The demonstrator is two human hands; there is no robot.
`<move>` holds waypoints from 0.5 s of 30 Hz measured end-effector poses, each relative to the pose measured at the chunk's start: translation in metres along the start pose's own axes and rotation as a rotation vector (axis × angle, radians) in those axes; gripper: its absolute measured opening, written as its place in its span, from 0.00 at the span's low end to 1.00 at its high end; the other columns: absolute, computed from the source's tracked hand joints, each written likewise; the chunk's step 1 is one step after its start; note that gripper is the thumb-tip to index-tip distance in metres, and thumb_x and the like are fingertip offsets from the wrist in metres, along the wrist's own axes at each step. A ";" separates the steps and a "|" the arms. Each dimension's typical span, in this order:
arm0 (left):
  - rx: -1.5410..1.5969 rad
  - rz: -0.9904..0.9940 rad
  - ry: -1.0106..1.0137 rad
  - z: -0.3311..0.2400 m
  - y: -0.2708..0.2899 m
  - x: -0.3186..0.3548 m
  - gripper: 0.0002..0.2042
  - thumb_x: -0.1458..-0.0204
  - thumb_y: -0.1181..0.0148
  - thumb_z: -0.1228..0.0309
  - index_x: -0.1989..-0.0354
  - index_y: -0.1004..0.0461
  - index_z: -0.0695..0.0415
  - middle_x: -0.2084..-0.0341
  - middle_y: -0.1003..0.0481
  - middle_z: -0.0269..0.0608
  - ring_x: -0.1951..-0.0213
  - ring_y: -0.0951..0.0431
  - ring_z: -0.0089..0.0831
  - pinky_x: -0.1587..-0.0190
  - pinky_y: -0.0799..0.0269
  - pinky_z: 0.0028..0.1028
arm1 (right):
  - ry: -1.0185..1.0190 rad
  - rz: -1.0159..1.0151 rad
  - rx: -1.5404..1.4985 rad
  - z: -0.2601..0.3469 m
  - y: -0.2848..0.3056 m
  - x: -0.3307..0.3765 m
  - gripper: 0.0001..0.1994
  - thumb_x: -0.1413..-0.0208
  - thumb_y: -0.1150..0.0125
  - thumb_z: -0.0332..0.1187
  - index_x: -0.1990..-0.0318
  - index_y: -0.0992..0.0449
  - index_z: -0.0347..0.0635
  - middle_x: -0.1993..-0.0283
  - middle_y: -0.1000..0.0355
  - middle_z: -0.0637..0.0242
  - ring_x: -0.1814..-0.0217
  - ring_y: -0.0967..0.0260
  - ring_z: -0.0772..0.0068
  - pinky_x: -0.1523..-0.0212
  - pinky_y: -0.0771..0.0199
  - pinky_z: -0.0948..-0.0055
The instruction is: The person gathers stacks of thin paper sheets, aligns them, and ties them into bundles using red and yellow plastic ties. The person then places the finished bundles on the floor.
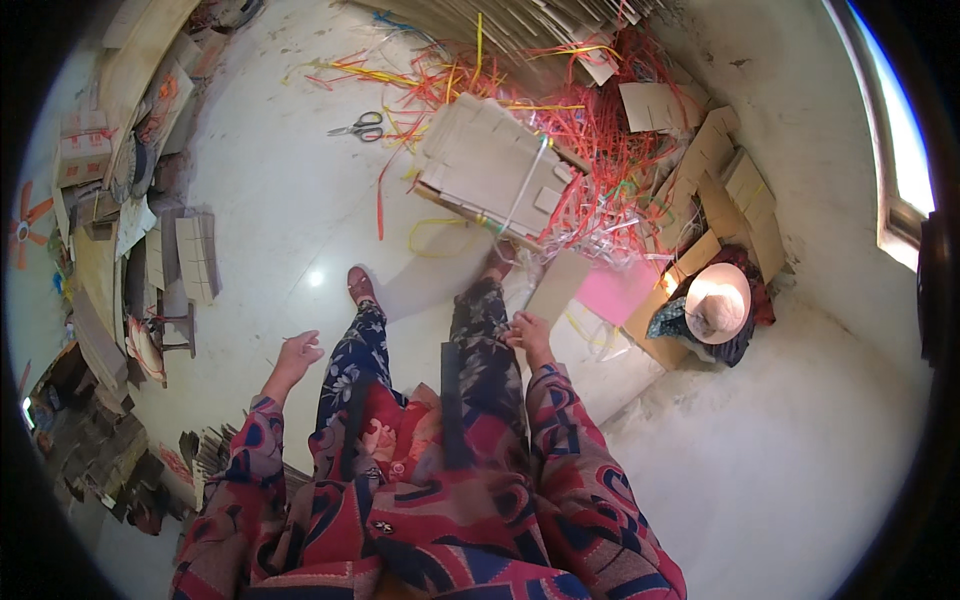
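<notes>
My left hand (299,353) hangs in the air left of my knee, fingers loosely bent and a little apart, with nothing plainly in it. Beside my other thigh is my right hand (528,334), its fingers half curled and apart, holding nothing that I can see. In front of my feet lies a stack of flat cardboard (480,150) with a pale strap (523,187) around it; neither hand touches it. A pair of dark-handled scissors (367,127) lies on the floor left of the stack. A yellow strap loop (432,238) lies near my shoes.
Tangled red plastic straps (625,165) heap up behind and right of the stack. A pink sheet (617,290) and loose cardboard pieces (745,195) lie at the right, with a pale hat (718,303) on dark cloth. More cardboard (196,258) and a small stool (178,330) stand left.
</notes>
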State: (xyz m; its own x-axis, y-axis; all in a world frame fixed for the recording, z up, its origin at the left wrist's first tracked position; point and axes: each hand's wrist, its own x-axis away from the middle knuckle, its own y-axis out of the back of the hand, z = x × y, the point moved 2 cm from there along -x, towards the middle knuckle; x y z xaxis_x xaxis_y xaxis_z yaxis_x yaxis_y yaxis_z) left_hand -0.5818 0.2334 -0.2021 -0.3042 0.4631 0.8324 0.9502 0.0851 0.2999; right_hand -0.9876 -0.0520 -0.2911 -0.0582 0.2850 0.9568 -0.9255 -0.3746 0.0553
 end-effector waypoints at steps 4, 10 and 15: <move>0.087 0.166 0.058 -0.084 -0.060 -0.010 0.24 0.56 0.40 0.77 0.47 0.35 0.62 0.61 0.28 0.43 0.66 0.26 0.26 0.61 0.30 0.24 | 0.163 -0.091 0.175 0.064 0.079 -0.075 0.15 0.47 0.49 0.33 0.54 0.30 0.36 0.69 0.29 0.60 0.76 0.28 0.66 0.81 0.26 0.71; 0.121 0.191 -0.075 -0.177 -0.108 -0.042 0.25 0.55 0.41 0.76 0.45 0.37 0.61 0.57 0.29 0.46 0.59 0.27 0.30 0.55 0.31 0.27 | 0.918 -0.582 0.997 0.244 0.128 -0.135 0.12 0.50 0.47 0.37 0.67 0.23 0.38 0.74 0.28 0.51 0.71 0.28 0.54 0.67 0.30 0.60; 0.173 0.215 -0.017 -0.181 -0.107 -0.089 0.25 0.55 0.42 0.76 0.45 0.37 0.60 0.57 0.28 0.46 0.58 0.27 0.32 0.54 0.31 0.28 | 1.047 -0.499 0.867 0.351 0.079 -0.185 0.14 0.52 0.45 0.36 0.57 0.25 0.44 0.61 0.29 0.48 0.58 0.31 0.50 0.57 0.32 0.58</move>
State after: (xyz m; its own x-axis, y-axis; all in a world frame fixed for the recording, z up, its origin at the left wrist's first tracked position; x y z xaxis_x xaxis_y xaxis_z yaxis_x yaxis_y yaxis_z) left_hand -0.6690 0.0230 -0.2237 -0.0946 0.5017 0.8599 0.9907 0.1324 0.0317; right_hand -0.9184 -0.4434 -0.3636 -0.3971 0.9031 0.1637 -0.4391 -0.3436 0.8301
